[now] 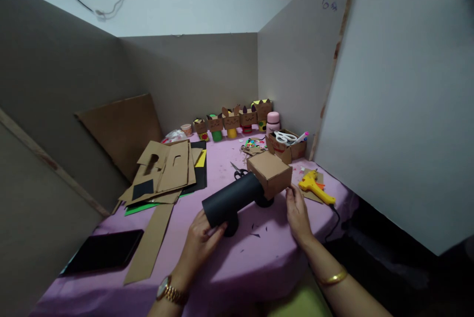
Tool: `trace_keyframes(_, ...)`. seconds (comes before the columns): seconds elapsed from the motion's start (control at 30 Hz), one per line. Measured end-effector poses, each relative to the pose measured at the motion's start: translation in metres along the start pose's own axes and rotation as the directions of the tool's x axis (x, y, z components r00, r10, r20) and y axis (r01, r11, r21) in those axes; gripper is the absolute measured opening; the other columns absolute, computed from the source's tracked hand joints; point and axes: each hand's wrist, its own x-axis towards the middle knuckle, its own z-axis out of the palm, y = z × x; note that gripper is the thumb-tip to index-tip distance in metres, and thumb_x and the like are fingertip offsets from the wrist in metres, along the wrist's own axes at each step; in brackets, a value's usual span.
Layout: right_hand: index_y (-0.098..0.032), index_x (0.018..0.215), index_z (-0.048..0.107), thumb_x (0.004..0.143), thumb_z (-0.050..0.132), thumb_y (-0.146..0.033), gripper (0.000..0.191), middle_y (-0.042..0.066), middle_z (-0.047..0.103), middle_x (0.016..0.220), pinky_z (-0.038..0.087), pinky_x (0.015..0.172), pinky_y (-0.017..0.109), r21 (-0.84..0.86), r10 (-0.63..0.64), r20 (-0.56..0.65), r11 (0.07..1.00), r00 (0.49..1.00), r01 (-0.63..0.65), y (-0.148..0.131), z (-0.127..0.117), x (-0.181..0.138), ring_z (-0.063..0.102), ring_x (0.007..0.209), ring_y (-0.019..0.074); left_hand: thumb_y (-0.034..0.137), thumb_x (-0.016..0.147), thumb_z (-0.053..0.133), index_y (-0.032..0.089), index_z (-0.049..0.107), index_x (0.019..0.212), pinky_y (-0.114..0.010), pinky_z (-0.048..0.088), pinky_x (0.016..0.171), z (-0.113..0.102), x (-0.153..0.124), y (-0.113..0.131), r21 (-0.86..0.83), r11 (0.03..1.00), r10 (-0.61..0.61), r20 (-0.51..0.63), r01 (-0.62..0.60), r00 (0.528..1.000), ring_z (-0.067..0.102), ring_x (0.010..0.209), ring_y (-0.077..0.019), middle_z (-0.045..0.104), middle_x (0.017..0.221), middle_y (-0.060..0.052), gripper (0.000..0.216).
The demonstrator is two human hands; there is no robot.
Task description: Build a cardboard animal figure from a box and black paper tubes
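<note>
A black paper tube (233, 196) lies across short black legs on the purple table (255, 253), with a brown cardboard cube (269, 173) fixed to its right end. My left hand (202, 238) grips the tube's near left end, fingers curled around it. At the cube's lower right corner my right hand (297, 211) rests with its fingers touching the cardboard. A gold watch is on my left wrist and a gold bangle on my right.
A yellow glue gun (314, 184) lies right of the cube. Scissors (239, 172) lie behind the tube. Cardboard sheets (166, 169) and coloured paper sit at left, a black tablet (101, 253) near left. Several small cardboard figures (231, 122) and a supply box (287, 144) stand at the back. Partition walls surround the table.
</note>
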Motion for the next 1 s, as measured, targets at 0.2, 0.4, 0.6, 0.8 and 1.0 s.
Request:
trace_keyframes(0.2, -0.018, 0.121, 0.053, 0.092, 0.033, -0.053, 0.049, 0.015, 0.056, 0.125, 0.033, 0.105, 0.047, 0.001, -0.009, -0.004, 1.0, 1.0, 0.009, 0.0, 0.0, 0.0, 0.048, 0.121, 0.0279, 0.023, 0.087, 0.058, 0.018, 0.068, 0.08, -0.033, 0.051, 0.07, 0.0, 0.002, 0.001, 0.002, 1.0, 0.003, -0.002, -0.003, 1.0, 0.065, 0.079, -0.0215, 0.07, 0.08, -0.006, 0.013)
trace_keyframes(0.4, -0.02, 0.121, 0.053, 0.093, 0.034, -0.052, 0.047, 0.013, 0.057, 0.125, 0.034, 0.104, 0.048, -0.001, -0.021, -0.001, 1.0, 1.0, 0.021, 0.001, 0.0, 0.0, 0.048, 0.12, 0.0278, 0.024, 0.087, 0.059, 0.018, 0.068, 0.082, -0.034, 0.051, 0.072, 0.0, 0.001, 0.001, 0.004, 1.0, -0.002, 0.002, 0.002, 1.0, 0.065, 0.082, -0.0227, 0.071, 0.083, -0.007, 0.012)
trace_keyframes(0.6, -0.02, 0.12, 0.054, 0.093, 0.034, -0.05, 0.045, 0.014, 0.057, 0.124, 0.035, 0.103, 0.048, -0.002, -0.023, 0.001, 1.0, 1.0, 0.023, 0.003, -0.001, 0.0, 0.049, 0.119, 0.0278, 0.025, 0.087, 0.059, 0.018, 0.068, 0.079, -0.034, 0.051, 0.07, 0.0, 0.0, 0.001, 0.006, 1.0, -0.006, 0.002, 0.006, 1.0, 0.065, 0.079, -0.0225, 0.07, 0.08, -0.007, 0.014)
trace_keyframes(0.8, -0.019, 0.138, 0.037, 0.088, 0.044, -0.056, 0.063, 0.018, 0.046, 0.138, 0.037, 0.101, 0.049, 0.009, -0.057, -0.015, 0.998, 0.998, 0.057, -0.002, -0.001, -0.005, 0.044, 0.126, 0.0299, 0.026, 0.087, 0.058, 0.018, 0.069, 0.082, -0.034, 0.051, 0.07, 0.0, 0.0, 0.001, 0.005, 1.0, -0.006, 0.005, 0.006, 1.0, 0.065, 0.079, -0.0223, 0.071, 0.081, -0.007, 0.014)
trace_keyframes(1.0, -0.017, 0.148, 0.013, 0.069, 0.068, -0.06, 0.105, 0.023, 0.029, 0.149, 0.029, 0.107, 0.054, -0.044, -0.155, -0.091, 0.987, 0.984, 0.151, -0.023, 0.01, -0.002, 0.03, 0.136, 0.0351, 0.027, 0.087, 0.058, 0.019, 0.07, 0.083, -0.034, 0.052, 0.071, 0.0, 0.001, 0.002, 0.012, 1.0, -0.011, 0.009, 0.011, 1.0, 0.066, 0.08, -0.0228, 0.072, 0.082, -0.007, 0.014)
